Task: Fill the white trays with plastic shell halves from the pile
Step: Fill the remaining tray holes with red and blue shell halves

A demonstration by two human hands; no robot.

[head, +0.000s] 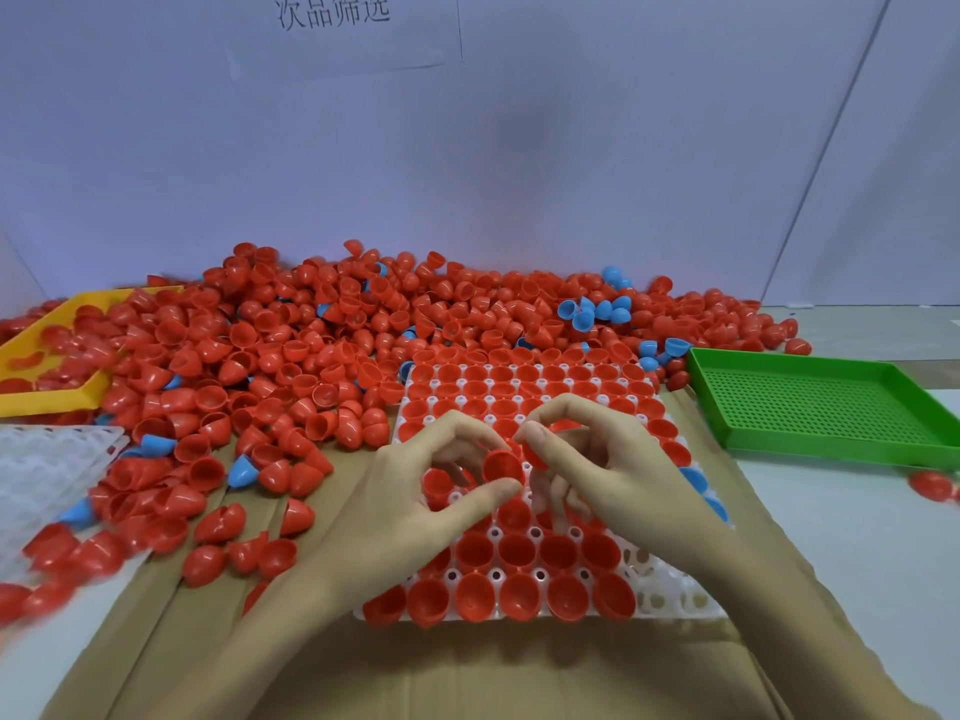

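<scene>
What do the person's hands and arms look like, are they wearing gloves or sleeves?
No gloves: the left hand and right hand are bare. Both forearms are bare down to the bottom of the picture, with no sleeve showing. No rings, watch or wristbands are visible. The fingernails look short and unpainted.

Head view, close, down over tray (670,605)

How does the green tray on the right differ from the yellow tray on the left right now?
The green tray has nothing in it, its perforated floor showing; the yellow tray holds red shell halves. The green tray lies apart from the pile, beside its edge; the pile spills over the yellow tray's far side. Both are shallow, rectangular and rimmed.
</scene>
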